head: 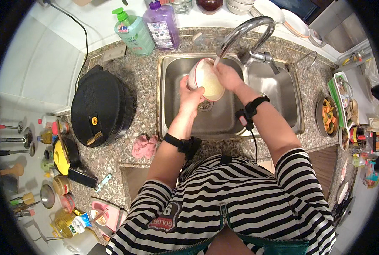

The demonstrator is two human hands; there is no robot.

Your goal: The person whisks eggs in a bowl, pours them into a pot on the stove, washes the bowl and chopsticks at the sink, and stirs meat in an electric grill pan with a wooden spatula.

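Observation:
My left hand (pixel 191 95) grips a white bowl with a red rim (pixel 211 83), its thumb over the edge. The bowl is tilted above the left basin of a stainless steel sink (pixel 221 121) and holds a pale yellowish content, too unclear to name. At the bowl's upper right edge is my right hand (pixel 227 76), its fingers partly hidden; I cannot tell whether they hold anything. A thin stream of water runs from the chrome faucet (pixel 245 30) onto the bowl beside those fingers. The sink drain (pixel 205 105) shows below the bowl.
A black round appliance (pixel 101 108) and a pink cloth (pixel 144 146) lie left of the sink. Green (pixel 134 35) and purple (pixel 162 27) pump bottles stand behind it. A bowl of cut vegetables (pixel 328 116) is at the right. A cable (pixel 255 143) hangs from the right wrist device.

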